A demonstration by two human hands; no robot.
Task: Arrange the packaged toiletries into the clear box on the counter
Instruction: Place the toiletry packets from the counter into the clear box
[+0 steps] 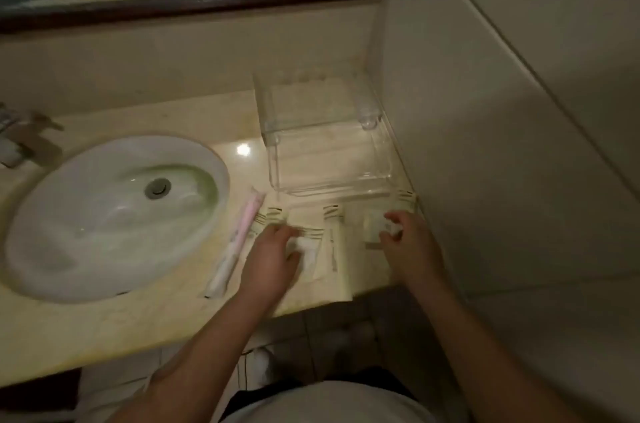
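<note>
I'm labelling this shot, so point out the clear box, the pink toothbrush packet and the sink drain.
clear box [332, 192]: head view, near front rim.
pink toothbrush packet [239, 235]: head view, middle of the wrapper.
sink drain [158, 187]: head view, centre of the metal plug.

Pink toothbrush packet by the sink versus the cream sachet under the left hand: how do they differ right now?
The pink toothbrush packet is long and narrow; the cream sachet is short and flat. The toothbrush packet lies untouched, angled along the sink edge, while the left hand is on the sachet. The packet shows pink through a clear wrapper; the sachet looks opaque with striped trim. Both lie on the counter, outside the clear box.
</note>
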